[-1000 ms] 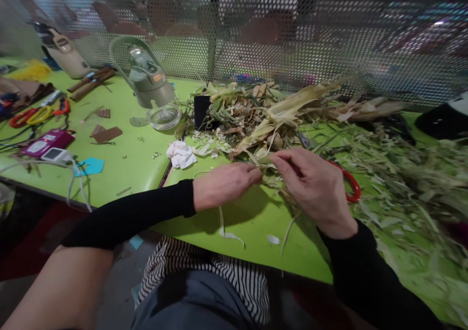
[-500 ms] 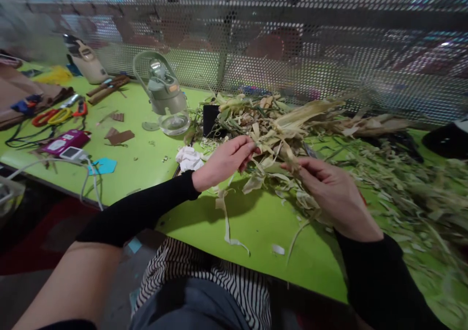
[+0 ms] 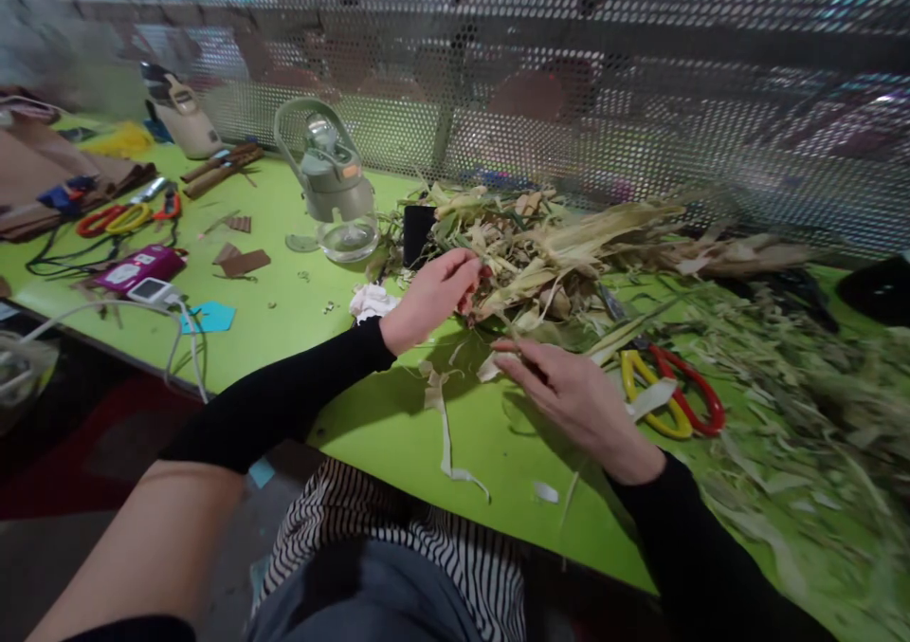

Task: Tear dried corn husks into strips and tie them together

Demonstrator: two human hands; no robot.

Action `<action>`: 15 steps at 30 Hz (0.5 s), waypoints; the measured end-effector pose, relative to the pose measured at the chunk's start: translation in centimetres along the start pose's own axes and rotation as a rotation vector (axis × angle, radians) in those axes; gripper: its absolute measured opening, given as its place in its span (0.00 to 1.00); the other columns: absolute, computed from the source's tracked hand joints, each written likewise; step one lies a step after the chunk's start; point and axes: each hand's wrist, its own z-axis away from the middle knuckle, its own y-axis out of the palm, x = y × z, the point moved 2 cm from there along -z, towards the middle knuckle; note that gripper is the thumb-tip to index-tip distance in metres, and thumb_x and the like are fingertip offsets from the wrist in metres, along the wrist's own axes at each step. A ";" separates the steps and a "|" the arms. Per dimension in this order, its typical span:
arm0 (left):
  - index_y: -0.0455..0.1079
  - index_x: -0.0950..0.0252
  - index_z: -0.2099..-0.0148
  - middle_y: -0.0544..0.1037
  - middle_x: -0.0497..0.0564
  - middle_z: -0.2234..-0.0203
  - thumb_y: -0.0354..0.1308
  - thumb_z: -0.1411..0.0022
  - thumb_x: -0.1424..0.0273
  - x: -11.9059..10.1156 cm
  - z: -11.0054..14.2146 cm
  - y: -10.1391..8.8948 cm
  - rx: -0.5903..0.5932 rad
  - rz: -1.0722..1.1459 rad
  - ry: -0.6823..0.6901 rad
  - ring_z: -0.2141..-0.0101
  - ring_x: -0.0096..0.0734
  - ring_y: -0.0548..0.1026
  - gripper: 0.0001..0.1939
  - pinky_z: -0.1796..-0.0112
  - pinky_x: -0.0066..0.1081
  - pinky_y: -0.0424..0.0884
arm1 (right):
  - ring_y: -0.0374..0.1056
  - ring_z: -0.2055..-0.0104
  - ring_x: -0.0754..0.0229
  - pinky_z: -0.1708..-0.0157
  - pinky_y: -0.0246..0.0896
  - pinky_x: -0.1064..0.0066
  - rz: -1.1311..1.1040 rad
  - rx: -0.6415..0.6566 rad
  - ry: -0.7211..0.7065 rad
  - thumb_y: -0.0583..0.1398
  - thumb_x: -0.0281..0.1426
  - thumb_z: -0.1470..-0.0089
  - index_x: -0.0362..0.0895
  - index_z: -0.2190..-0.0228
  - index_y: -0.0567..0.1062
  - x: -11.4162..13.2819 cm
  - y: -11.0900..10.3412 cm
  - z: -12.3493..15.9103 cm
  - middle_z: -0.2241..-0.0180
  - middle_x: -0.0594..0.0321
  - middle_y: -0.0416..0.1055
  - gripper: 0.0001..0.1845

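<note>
Dried corn husks [image 3: 561,253] lie heaped on a green table in front of me. My left hand [image 3: 435,299] is closed at the near end of a corn husk, its fingertips partly hidden. Lower and to the right, my right hand [image 3: 579,397] has its fingers together with a pale husk strip [image 3: 489,368] at the tips. Red-and-yellow-handled scissors [image 3: 672,391] lie just beyond the right hand, their blades partly under husk. A thin torn husk strip [image 3: 445,433] rests on the table below my hands.
A clear bottle with a grey-green lid [image 3: 339,196] stands left of the heap, near crumpled white tissue [image 3: 373,302] and a black box-like object [image 3: 418,234]. Further left are a purple device [image 3: 142,270], more scissors [image 3: 120,218] and a beige bottle [image 3: 183,116]. Shredded husk [image 3: 817,395] covers the right side.
My right hand has moved left and towards me, away from the husk bundle, uncovering the scissors. My left hand has shifted slightly left. The view has turned a little.
</note>
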 end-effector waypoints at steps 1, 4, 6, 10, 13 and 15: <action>0.59 0.65 0.69 0.63 0.41 0.77 0.47 0.27 0.75 -0.1 -0.2 -0.3 -0.034 0.064 -0.023 0.80 0.15 0.62 0.14 0.75 0.23 0.58 | 0.72 0.74 0.57 0.76 0.62 0.68 -0.006 0.055 0.002 0.55 0.43 0.35 0.46 0.59 0.79 -0.4 0.1 -0.1 0.69 0.59 0.80 0.17; 0.62 0.66 0.68 0.62 0.40 0.77 0.46 0.27 0.76 -0.7 -0.6 -1.2 -0.135 0.160 -0.046 0.81 0.14 0.60 0.14 0.76 0.21 0.59 | 0.74 0.68 0.52 0.72 0.66 0.64 0.051 0.058 0.006 0.60 0.46 0.40 0.47 0.57 0.79 -1.4 -0.2 -0.2 0.66 0.58 0.80 0.18; 0.62 0.66 0.67 0.63 0.40 0.78 0.46 0.27 0.76 -0.9 -0.4 -1.0 -0.129 0.160 -0.059 0.81 0.14 0.61 0.13 0.76 0.21 0.60 | 0.75 0.58 0.49 0.64 0.69 0.58 0.061 -0.115 0.013 0.60 0.42 0.39 0.46 0.55 0.78 -1.2 -0.9 -0.1 0.59 0.54 0.80 0.16; 0.64 0.67 0.66 0.69 0.42 0.76 0.48 0.27 0.74 -0.3 1.2 1.1 0.032 0.212 -0.186 0.78 0.15 0.66 0.12 0.74 0.21 0.62 | 0.73 0.62 0.53 0.64 0.67 0.61 0.017 -0.482 0.008 0.61 0.35 0.37 0.46 0.61 0.79 0.8 -1.8 0.3 0.63 0.56 0.79 0.08; 0.65 0.67 0.65 0.75 0.46 0.69 0.50 0.28 0.74 0.4 2.6 2.9 0.087 0.299 -0.297 0.71 0.17 0.72 0.10 0.69 0.21 0.65 | 0.72 0.66 0.55 0.68 0.65 0.63 0.028 -0.575 -0.040 0.62 0.33 0.38 0.45 0.63 0.80 2.0 -1.6 0.4 0.67 0.57 0.78 0.06; 0.65 0.67 0.65 0.75 0.47 0.67 0.51 0.29 0.74 0.7 3.2 3.6 0.086 0.326 -0.315 0.69 0.17 0.72 0.10 0.67 0.21 0.66 | 0.70 0.69 0.57 0.72 0.63 0.64 0.021 -0.580 -0.032 0.62 0.33 0.38 0.45 0.62 0.80 2.3 -1.3 0.3 0.69 0.59 0.77 0.06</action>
